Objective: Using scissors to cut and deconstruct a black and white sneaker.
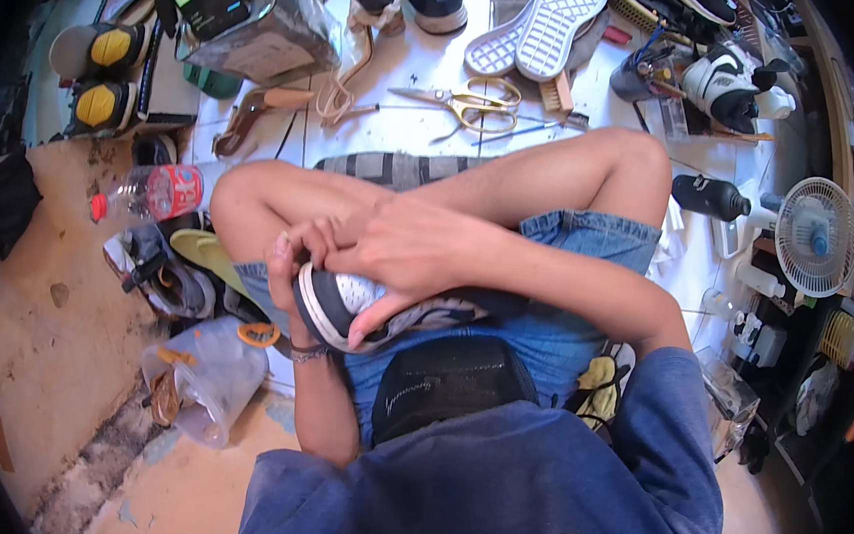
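Note:
Across my lap lies a black, white and grey sneaker [347,294], its rounded white-edged toe end turned left. My left hand [297,262] grips it at that end, fingers curled up around the edge. From the right, my right hand [403,250] reaches over the shoe, with its thumb pressed down along the side of the toe. The fingertips of both hands meet above the toe, and whether they pinch anything small there cannot be made out. The rest of the shoe is partly hidden under my right wrist and forearm.
Beyond my crossed legs lie gold-handled scissors [460,99], a wooden brush [558,97] and white shoe soles [561,27]. To the left are a red-capped plastic bottle [137,194] and a translucent plastic container [205,380]. A white fan [816,237] and a black bottle [710,198] are at right.

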Demonstrator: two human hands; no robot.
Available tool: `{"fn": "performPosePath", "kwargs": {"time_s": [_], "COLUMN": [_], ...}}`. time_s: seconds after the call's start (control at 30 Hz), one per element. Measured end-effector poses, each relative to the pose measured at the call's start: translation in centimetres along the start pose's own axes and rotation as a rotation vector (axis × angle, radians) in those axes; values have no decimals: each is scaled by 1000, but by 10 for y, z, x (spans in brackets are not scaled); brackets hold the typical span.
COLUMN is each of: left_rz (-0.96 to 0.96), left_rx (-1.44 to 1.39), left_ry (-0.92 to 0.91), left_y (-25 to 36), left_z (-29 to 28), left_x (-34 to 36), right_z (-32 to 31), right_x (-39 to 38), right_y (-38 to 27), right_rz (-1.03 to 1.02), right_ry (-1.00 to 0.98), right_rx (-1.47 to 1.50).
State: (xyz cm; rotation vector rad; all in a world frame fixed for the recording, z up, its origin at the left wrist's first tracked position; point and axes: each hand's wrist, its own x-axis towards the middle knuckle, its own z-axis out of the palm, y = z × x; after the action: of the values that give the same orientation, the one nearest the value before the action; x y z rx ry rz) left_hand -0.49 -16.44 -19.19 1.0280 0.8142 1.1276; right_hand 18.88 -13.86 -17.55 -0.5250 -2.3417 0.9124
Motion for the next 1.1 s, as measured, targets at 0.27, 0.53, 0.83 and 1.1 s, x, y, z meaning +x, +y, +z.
{"fn": "performPosePath", "kwargs": {"time_s": [0.27,0.53,0.83,1.1], "left_rz": [3,-20,39,37], "left_rx": [-137,16,-7,-118], "left_ry": [-34,-18,-106,-112], "left_y": [-27,-25,-23,-24], "left_z": [-30,-18,-7,4], "left_x": [9,13,5,-2], "right_z": [30,31,34,36], "right_x": [17,-24,-40,-45], "right_y": [33,-3,-30,-31], "right_rz": [-238,190,297,425], "right_ry": [273,-76,120,260], "right_rx": [380,488,317,458]}}
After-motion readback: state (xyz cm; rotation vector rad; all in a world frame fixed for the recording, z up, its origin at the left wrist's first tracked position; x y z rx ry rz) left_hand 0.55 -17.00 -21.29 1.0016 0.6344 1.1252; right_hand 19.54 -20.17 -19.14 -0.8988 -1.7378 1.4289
